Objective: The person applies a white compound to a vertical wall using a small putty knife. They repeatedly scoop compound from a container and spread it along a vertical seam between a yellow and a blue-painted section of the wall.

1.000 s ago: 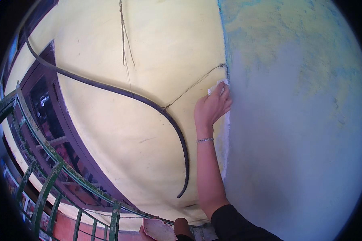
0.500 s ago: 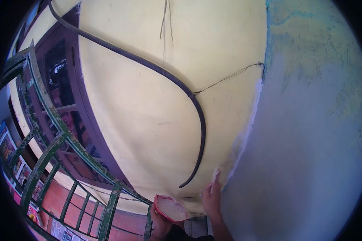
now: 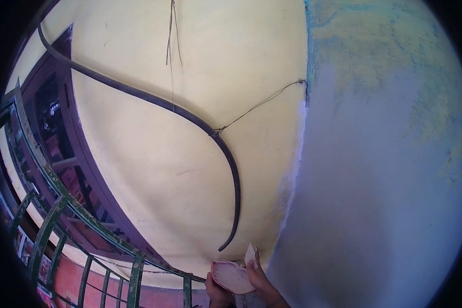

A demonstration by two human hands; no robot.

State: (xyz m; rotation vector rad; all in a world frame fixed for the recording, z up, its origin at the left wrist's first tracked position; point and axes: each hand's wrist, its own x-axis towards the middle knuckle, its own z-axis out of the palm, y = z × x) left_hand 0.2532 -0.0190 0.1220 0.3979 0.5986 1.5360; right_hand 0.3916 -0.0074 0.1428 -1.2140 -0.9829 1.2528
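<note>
At the bottom centre my left hand (image 3: pixel 216 293) grips the rim of a shallow red-edged container (image 3: pixel 232 277) of whitish paste. My right hand (image 3: pixel 259 282) pinches a small flat white scraper (image 3: pixel 251 254) upright at the container's right side. Both are low in front of a cream wall (image 3: pixel 138 169), beside its corner with a bluish, patchily coated wall (image 3: pixel 354 195). A ragged white strip of fresh coating (image 3: pixel 296 169) runs down that corner. A black hose (image 3: pixel 233 169) hangs curving across the cream wall, tied by thin wire to the corner above.
A green metal railing or ladder frame (image 3: pixel 61 200) curves along the left and bottom. Behind it are a brown-framed glass window (image 3: pixel 56 123) and a red tiled floor (image 3: pixel 69 277) below. Thin loose cords (image 3: pixel 174 31) hang from above.
My right hand has come down from high on the wall corner to beside the container. The container has shifted right with my left hand, and the view has shifted.
</note>
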